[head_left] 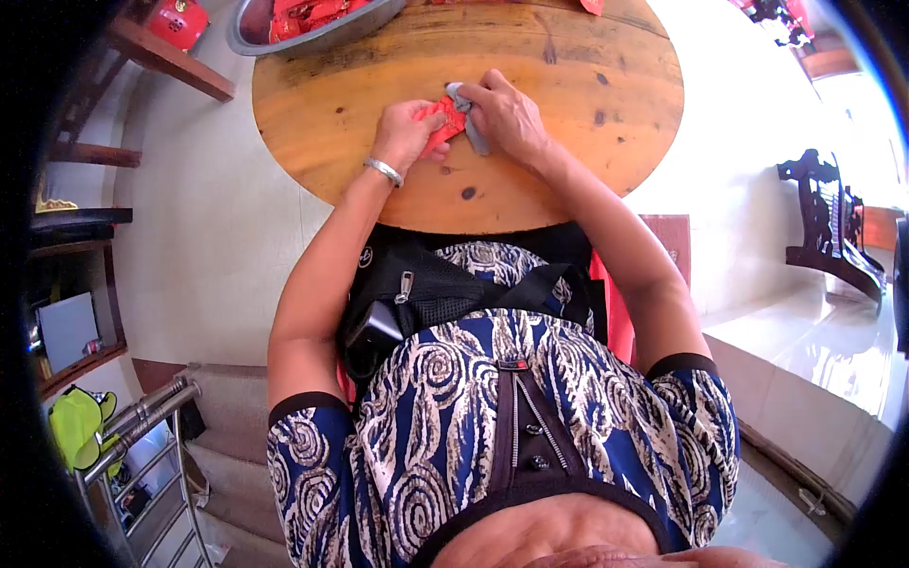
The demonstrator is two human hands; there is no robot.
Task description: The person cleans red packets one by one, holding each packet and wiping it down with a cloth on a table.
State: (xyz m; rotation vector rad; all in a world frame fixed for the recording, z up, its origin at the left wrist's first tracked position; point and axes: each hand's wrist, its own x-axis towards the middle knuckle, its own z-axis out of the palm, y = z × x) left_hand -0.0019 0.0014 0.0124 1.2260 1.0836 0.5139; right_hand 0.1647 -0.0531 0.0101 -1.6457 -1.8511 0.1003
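Over the round wooden table, my left hand pinches a small red packet between thumb and fingers. A silver bangle circles that wrist. My right hand is closed on a grey cloth, held against the packet's upper right end. Part of the cloth hangs below the fingers, and a pale bit of it shows above them. The packet's far end is hidden by the cloth and the right hand's fingers.
A metal basin with several red packets stands at the table's far left edge. Another red piece lies at the far side. Dark carved chairs stand to the right. A metal railing runs beside the steps at lower left.
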